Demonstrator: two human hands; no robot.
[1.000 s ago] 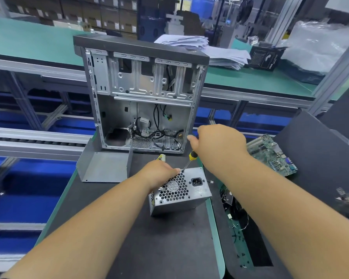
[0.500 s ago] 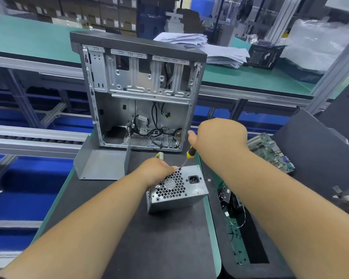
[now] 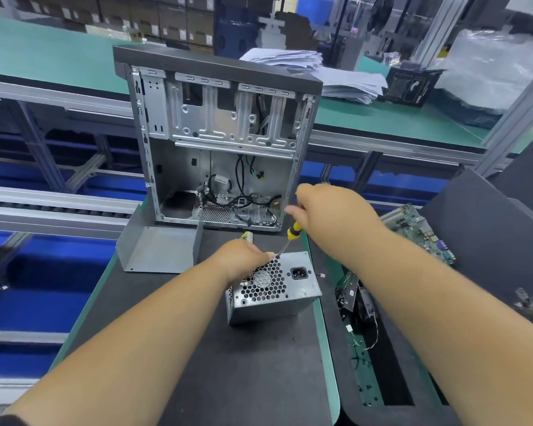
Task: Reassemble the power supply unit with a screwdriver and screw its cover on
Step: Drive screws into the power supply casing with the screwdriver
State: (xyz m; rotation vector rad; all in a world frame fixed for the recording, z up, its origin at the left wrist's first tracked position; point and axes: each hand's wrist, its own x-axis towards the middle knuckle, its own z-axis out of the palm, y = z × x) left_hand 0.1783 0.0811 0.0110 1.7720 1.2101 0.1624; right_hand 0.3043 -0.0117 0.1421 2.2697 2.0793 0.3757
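Note:
The grey power supply unit lies on the black mat, its honeycomb fan grille and power socket facing up. My left hand rests on its far left top edge, fingers curled over the unit. My right hand grips the yellow-and-black screwdriver. The thin shaft slants down-left, and its tip meets the upper corner of the grille right beside my left fingertips. A loose grey sheet-metal cover sits to the left of the unit.
An open computer case stands upright just behind the unit, cables inside. A green circuit board and loose wires lie to the right. A dark panel leans at far right. Conveyor rails run at left.
The view has shifted slightly. My right hand has risen a little with the screwdriver, whose tip stays at the grille corner. My left hand keeps its place on the unit.

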